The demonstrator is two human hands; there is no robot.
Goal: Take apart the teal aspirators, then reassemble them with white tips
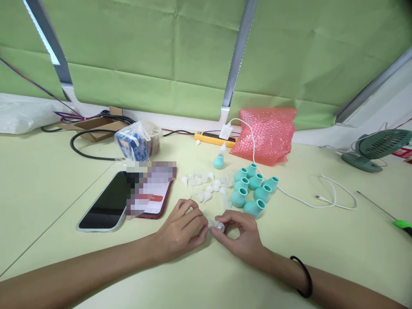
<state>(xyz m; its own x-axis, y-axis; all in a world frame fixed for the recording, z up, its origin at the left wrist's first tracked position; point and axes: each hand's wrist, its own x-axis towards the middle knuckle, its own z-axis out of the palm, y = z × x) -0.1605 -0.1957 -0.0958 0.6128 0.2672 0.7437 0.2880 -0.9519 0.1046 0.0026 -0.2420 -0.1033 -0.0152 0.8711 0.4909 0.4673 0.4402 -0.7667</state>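
Between my fingertips is a small clear plastic tube-like piece [216,225], low over the table. My left hand [185,227] pinches its left end, which the fingers partly hide. At its right end, the thumb and forefinger of my right hand [242,235] close on it. Just beyond my hands lie several small white pointed tips [209,189] mixed with clear plastic pieces [195,179]. Several teal rubber bulbs [239,197] with open necks stand in a group to the right. Behind them, one teal bulb [218,162] stands upright with a clear piece and white tip on top.
Two phones lie at left, one dark [104,204] and one lit [154,197]. Behind are a bagged blue package [131,143], a yellow power strip [209,138] and a pink bubble-wrap bag [265,135]. A white cable [302,204], screwdriver [380,209] and green fan [380,148] are at right.
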